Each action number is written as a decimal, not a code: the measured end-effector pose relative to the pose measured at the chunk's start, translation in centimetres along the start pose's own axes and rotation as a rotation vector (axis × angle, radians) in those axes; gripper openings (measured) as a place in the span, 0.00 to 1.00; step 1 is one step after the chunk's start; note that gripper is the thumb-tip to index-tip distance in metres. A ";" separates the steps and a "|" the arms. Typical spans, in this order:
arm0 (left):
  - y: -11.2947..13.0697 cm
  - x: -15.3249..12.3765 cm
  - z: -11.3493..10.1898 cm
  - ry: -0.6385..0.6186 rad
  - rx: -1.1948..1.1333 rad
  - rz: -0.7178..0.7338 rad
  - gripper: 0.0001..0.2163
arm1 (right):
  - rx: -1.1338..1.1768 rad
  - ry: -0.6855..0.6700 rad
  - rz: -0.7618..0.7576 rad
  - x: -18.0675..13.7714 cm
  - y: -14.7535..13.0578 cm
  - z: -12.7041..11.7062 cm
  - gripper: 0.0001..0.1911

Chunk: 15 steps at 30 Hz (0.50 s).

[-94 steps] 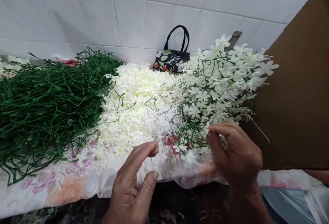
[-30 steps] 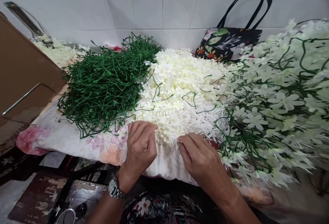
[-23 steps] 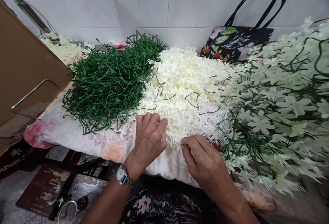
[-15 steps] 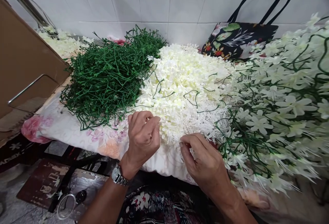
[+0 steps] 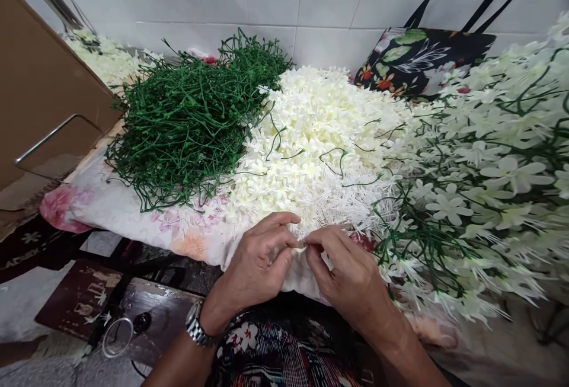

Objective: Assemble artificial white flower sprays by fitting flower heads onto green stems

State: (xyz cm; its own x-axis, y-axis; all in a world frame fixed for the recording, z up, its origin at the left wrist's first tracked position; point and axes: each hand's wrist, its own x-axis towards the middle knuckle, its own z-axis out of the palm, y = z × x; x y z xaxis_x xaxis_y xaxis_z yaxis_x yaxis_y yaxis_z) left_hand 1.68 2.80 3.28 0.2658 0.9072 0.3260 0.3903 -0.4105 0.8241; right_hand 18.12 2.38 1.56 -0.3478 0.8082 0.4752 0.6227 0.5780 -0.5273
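Note:
My left hand (image 5: pixel 260 262) and my right hand (image 5: pixel 349 271) meet fingertip to fingertip at the near edge of a heap of loose cream plastic blossoms (image 5: pixel 311 138). Both pinch one small pale flower piece (image 5: pixel 301 247) between them. White spiky stamen pieces (image 5: pixel 342 212) lie just beyond my fingers. A pile of bare green plastic stems (image 5: pixel 191 120) sits to the left. Finished sprays of white flowers on green stems (image 5: pixel 489 168) spread out on the right. A watch is on my left wrist.
Everything lies on a floral cloth (image 5: pixel 111 209). A black floral handbag (image 5: pixel 422 58) leans on the white tiled wall behind. A brown cardboard sheet (image 5: pixel 40 90) stands at the left. More white flowers (image 5: pixel 104 58) lie at the back left. A dark board (image 5: pixel 89 310) lies below.
My right hand has let go of the finished spray on the right and come to the blossom heap. My left hand picked at the heap, then drew back to meet the right hand.

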 end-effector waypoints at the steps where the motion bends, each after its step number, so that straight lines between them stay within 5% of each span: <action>1: -0.1 0.0 0.2 -0.023 -0.003 0.009 0.09 | -0.002 -0.016 -0.005 0.0 0.0 0.0 0.08; 8: -0.7 0.2 0.2 -0.061 -0.103 0.058 0.08 | -0.040 -0.069 -0.015 0.3 -0.2 0.2 0.09; 15: -1.7 -0.1 0.2 0.128 -0.399 -0.143 0.09 | -0.046 -0.047 0.033 0.4 -0.9 0.1 0.09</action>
State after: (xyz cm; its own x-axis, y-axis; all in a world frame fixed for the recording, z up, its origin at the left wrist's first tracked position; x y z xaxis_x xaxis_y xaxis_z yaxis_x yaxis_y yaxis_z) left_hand 1.17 3.35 1.79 0.1130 0.9667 0.2294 0.0374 -0.2349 0.9713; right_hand 17.34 2.23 2.16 -0.3584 0.8317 0.4240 0.6655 0.5461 -0.5088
